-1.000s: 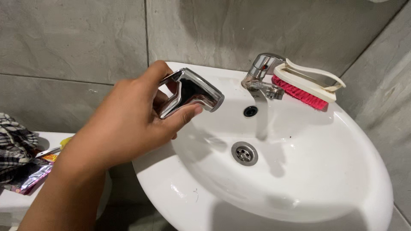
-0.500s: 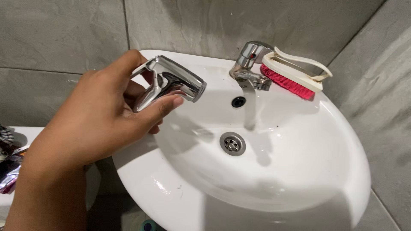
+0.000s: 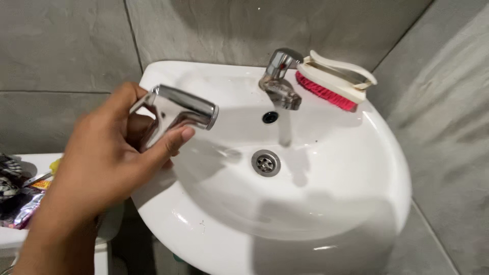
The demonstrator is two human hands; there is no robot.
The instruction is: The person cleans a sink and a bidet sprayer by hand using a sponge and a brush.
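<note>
A chrome sprayer head sits left of centre in the frame, held up over the left rim of the white sink. Its round nozzle end points to the right, toward the basin, while its bent lever and handle run down and left into the palm. The left hand comes in from the lower left corner and wraps the sprayer from behind and below: the thumb tip presses against the underside just beneath the nozzle, and the fingers curl over the top and back of the handle, so the hand is closed around it rather than spread. The right hand is not in the frame.

To the right of the nozzle, well apart from it, the drain lies in the middle of the bowl, with a dark overflow hole above it on the back wall of the basin. A chrome tap stands at the back rim in the upper middle of the frame, and a thin stream of water falls from its spout into the bowl. Just beside the tap, on the rim to its right, lies a scrubbing brush with a cream handle and pink bristles.

At the far left edge, a white ledge carries crumpled wrappers and a piece of checked cloth. Grey tiles cover the wall behind.
</note>
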